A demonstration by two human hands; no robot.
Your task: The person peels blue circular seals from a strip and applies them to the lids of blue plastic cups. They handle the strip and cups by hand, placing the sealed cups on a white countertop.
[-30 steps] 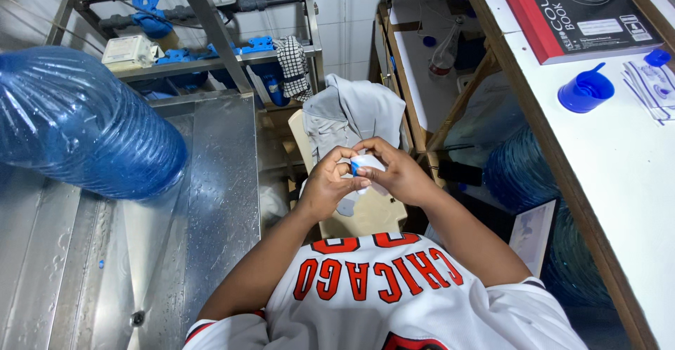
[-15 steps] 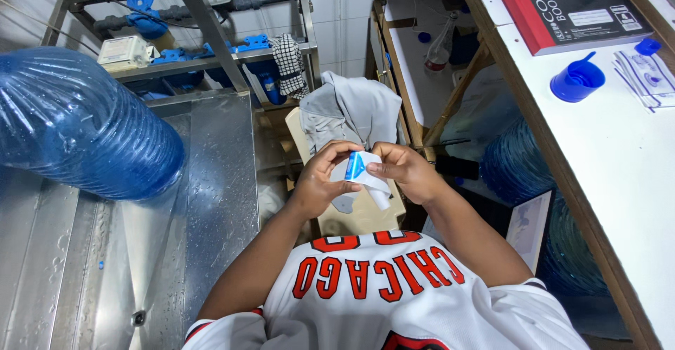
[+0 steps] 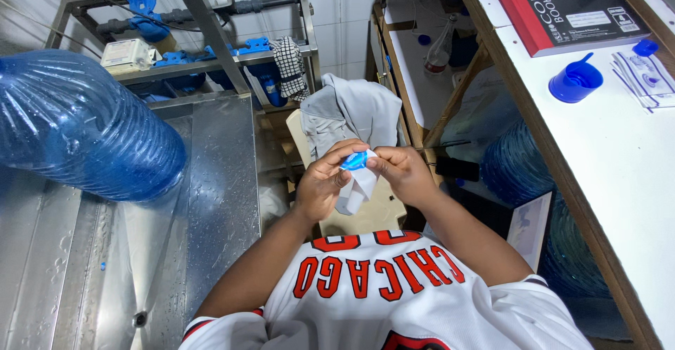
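Both hands met at frame centre | left hand [image 3: 325, 185] and right hand [image 3: 401, 174] pinched a small blue cap [image 3: 354, 161] with thin white film [image 3: 355, 192] | light, slippery (likely); grip rim edges | jug [image 3: 84, 125] at 9 o'clock

Water-bottling workshop: big blue jug [image 3: 77, 125], steel trough [image 3: 204, 202]

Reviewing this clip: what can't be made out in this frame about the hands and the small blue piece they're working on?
Head view only:
- small blue piece: mostly covered by fingertips; its shape and kind cannot be told.
- white strip hanging below it: upper end hidden between the left hand and right hand; attachment unclear.
- Both palms: turned away from the camera.
- large blue water bottle: neck cut off by the left edge.
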